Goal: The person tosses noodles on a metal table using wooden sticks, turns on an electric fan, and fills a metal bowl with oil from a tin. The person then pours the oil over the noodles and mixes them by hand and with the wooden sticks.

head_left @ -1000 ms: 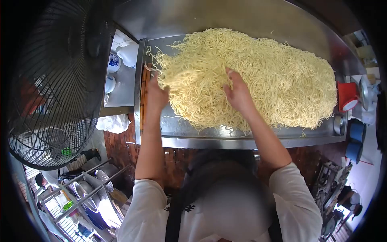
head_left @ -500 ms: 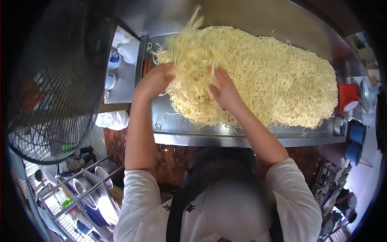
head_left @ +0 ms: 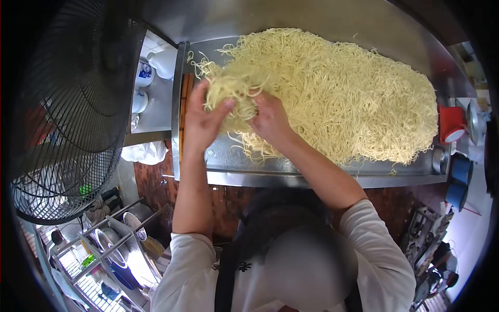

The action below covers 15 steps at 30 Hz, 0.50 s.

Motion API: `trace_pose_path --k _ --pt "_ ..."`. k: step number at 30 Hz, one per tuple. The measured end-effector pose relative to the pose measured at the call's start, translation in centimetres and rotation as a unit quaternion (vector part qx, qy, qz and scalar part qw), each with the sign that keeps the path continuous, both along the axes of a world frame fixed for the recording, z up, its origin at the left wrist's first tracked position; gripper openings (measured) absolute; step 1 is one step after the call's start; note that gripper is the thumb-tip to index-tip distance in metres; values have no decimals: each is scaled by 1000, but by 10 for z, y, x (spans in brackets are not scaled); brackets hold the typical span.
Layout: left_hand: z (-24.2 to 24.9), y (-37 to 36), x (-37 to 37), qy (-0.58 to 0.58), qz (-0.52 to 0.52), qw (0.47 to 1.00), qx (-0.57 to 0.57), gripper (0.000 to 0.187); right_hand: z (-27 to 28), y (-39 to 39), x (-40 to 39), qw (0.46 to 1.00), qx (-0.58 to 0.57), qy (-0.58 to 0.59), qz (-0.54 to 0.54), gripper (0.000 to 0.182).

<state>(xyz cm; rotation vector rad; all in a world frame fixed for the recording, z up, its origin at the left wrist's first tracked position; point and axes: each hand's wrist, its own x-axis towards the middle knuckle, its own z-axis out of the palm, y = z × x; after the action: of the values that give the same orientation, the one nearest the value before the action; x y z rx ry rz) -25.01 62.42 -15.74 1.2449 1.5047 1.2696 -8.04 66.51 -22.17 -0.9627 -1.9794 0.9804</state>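
Note:
A wide pile of pale yellow noodles [head_left: 348, 99] covers most of the metal worktop [head_left: 223, 162]. Near its left end, a loose clump of noodles [head_left: 236, 86] is lifted between my two hands, blurred by motion. My left hand [head_left: 204, 119] grips the clump's left side, thumb toward the middle and fingers up along the strands. On the other side, my right hand [head_left: 271, 117] is closed around strands, back of the hand facing up. Some fingertips are hidden in the noodles. A few stray strands lie on the metal below.
A large black fan [head_left: 73, 130] stands close on the left. White jugs [head_left: 163, 63] sit on a side shelf beyond the worktop's left rim. At right are a red container [head_left: 451, 124] and a small metal bowl [head_left: 439, 160]. Other people appear at the lower left and lower right edges.
Both hands have come nearer my body and slightly left with the noodle clump, which was tossed higher before. More bare metal shows where the pile's front left part lay.

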Motion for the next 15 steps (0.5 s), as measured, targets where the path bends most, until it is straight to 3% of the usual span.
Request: trace_pose_path --k 2,3,6,8,9,11,13,15 --pt "-30 14 -22 85 59 991 91 59 41 -9 11 997 8 74 27 65" --pt "-53 15 -33 127 88 979 136 60 39 -16 16 1000 25 6 12 70" --pt "-171 -10 -55 151 221 964 10 64 16 -33 55 985 45 -165 -31 84" --pt "-254 -36 -45 189 63 960 -195 69 -8 -49 83 961 38 -270 -43 87" --pt "-197 -48 18 -94 124 935 -319 66 -27 -58 89 938 47 -339 -47 85" --pt "-267 -57 75 -43 58 978 -195 52 -73 -69 85 911 30 -408 -43 79" --pt "-249 -52 87 -62 44 970 -231 43 -117 -54 72 909 -11 -416 -26 72" --pt "-226 -57 46 -156 3 960 -231 37 -127 -27 62 967 73 -242 22 64"
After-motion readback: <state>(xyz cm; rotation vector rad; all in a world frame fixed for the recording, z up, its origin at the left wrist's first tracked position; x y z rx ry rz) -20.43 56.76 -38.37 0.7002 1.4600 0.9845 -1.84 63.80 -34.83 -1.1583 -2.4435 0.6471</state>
